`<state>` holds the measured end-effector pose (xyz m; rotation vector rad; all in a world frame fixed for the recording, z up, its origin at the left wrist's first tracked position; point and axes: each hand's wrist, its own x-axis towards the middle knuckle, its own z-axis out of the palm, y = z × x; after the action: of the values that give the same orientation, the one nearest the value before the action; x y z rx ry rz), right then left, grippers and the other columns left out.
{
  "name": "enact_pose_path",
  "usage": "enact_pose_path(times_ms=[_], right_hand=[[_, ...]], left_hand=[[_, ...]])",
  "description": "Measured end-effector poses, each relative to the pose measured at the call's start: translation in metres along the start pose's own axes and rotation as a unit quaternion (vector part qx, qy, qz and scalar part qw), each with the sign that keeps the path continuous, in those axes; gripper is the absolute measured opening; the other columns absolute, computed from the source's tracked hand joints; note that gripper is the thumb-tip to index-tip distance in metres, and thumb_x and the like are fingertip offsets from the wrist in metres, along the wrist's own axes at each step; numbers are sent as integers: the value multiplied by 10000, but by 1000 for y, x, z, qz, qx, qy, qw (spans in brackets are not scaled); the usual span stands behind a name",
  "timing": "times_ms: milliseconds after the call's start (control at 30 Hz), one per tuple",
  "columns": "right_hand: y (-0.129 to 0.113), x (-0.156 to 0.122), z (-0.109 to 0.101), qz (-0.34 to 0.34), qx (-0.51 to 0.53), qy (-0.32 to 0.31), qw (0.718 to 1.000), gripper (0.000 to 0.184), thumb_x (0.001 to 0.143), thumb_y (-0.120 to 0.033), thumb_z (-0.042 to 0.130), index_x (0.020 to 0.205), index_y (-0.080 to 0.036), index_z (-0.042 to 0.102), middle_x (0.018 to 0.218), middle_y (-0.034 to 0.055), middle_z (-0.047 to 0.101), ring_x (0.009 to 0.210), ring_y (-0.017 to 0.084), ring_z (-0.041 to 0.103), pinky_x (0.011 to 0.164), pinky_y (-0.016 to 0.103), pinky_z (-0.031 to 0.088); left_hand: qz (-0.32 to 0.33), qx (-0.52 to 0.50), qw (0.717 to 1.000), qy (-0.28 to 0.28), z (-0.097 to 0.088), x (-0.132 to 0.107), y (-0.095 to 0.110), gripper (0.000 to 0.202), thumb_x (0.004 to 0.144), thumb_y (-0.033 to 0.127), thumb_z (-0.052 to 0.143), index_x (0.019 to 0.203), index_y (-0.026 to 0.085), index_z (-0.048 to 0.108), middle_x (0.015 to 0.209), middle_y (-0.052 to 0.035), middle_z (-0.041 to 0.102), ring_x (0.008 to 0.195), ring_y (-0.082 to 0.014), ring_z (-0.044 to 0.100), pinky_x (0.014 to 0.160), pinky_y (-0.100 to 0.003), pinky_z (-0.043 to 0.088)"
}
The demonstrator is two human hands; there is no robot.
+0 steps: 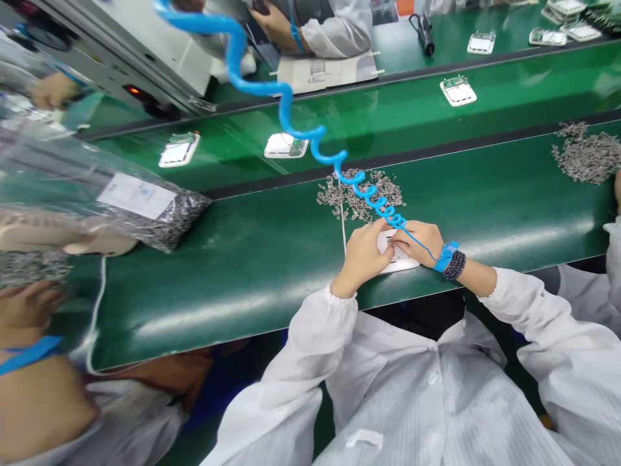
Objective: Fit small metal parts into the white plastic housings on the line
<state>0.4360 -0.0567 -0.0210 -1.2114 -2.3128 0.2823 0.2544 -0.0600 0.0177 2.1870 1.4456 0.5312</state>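
A white plastic housing (403, 263) lies on the near part of the green bench, partly covered by my hands. My left hand (365, 254) grips its left side, with the thumb over the top face. Over the housing, my right hand (421, 241) has its fingers pinched together; whatever is between them is too small or hidden. A blue wrist strap (445, 257) circles my right wrist, joined to a coiled blue cord (320, 145) that crosses the view. Just beyond my hands is a pile of small metal pieces (359, 193).
Housings with green circuit boards (457, 91) sit along the green conveyor (378, 103) ahead. A clear bag of metal pieces (182, 217) lies at left. Another metal pile (588, 154) is at right. A co-worker's hand (26, 310) is at the left edge.
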Motion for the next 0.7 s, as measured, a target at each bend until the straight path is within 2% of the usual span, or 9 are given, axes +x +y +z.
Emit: enact_pose_path(times_ms=[300,500,700], right_hand=[[2,-4,-2,-30,-39,-12,999,242,1006,-216,547,911,-210,770,904,60,686,863,169,559,659,280,372],[5,-3,2,-9,2,8,1000,138,936,-203,617,933,-216,754,912,44,695,861,179,587,697,287,403],[5,-3,-1,-8,42,4,999,127,942,-209,614,899,-191,732,919,51,698,844,171,594,721,281,413]], left_hand=[[-42,-19,999,-6,-1,3,2,498,825,192,585,1321,229,582,1178,-55,738,1153,-271,664,1019,-428,516],[-22,-14,1000,-6,-2,1,2,538,823,202,563,1361,210,552,1212,-59,727,1166,-268,656,1052,-437,492],[-10,-12,1000,-5,-2,0,1,541,818,213,562,1359,189,555,1251,-73,714,1207,-279,635,1069,-443,482]])
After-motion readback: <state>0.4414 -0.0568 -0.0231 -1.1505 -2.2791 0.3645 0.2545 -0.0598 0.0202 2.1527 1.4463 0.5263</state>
